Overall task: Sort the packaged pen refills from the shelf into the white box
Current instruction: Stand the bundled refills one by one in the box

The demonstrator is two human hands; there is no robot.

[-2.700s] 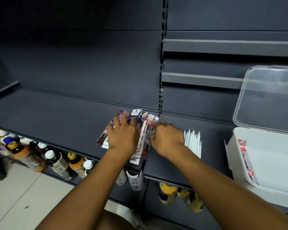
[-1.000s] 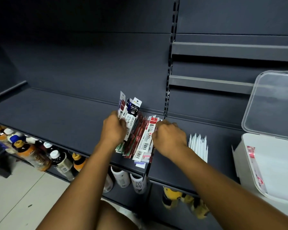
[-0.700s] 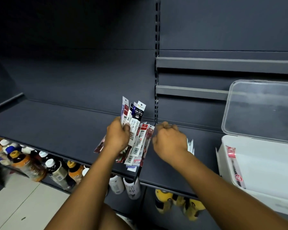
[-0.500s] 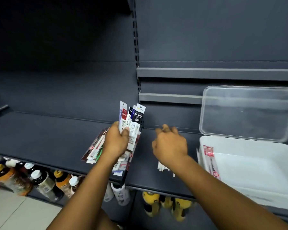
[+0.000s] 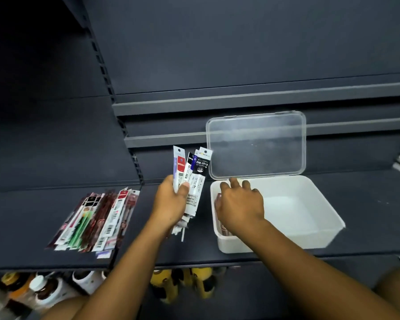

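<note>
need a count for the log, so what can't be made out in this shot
Head view only:
The refills in the box: mostly under the right hand; their count, and whether it grips one, is hidden.
The bundle in the left hand: packs overlap, count unclear.
The pile on the shelf: overlapping, print blurred.
The bottles: blurred, cut off by the shelf lip and the bottom edge.

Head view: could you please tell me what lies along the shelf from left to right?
Loose refill packs → left hand gripping a bunch of packs → right hand, over the left end of the white box.
</note>
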